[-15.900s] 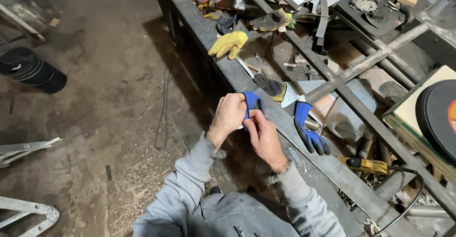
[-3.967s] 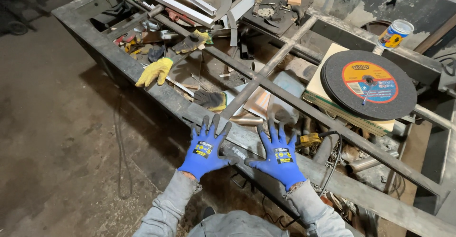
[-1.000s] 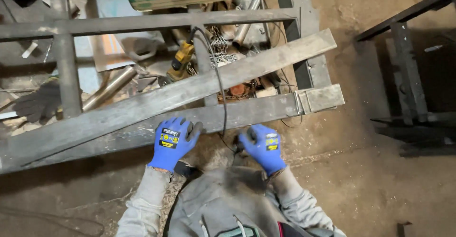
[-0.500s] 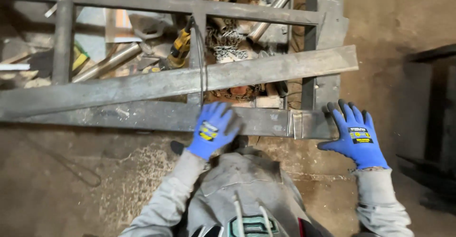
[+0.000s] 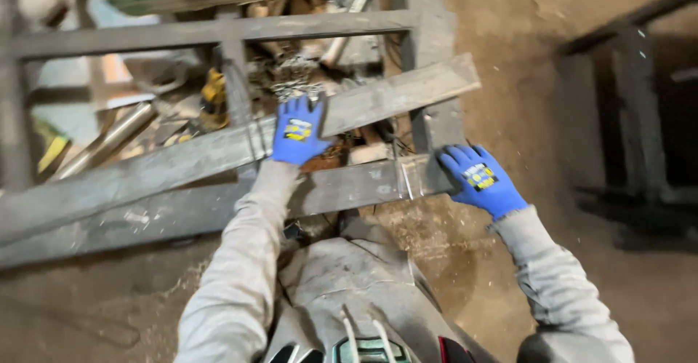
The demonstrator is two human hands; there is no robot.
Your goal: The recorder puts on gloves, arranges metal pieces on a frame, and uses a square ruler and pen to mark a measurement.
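left hand (image 5: 298,132) – flat, fingers spread on slanted steel bar (image 5: 378,101), gripping nothing | right hand (image 5: 480,180) – curled over frame end (image 5: 418,177), just below bar's tip

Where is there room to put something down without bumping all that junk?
The bare dirt floor right of the metal frame is open. So is the floor below the near beam. Inside the frame it is crowded with pipes and scrap, beyond the left hand.

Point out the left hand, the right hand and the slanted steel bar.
left hand (image 5: 297,132): head view, back of the blue glove.
right hand (image 5: 480,180): head view, back of the blue glove.
slanted steel bar (image 5: 407,94): head view, flat top face near its right end.
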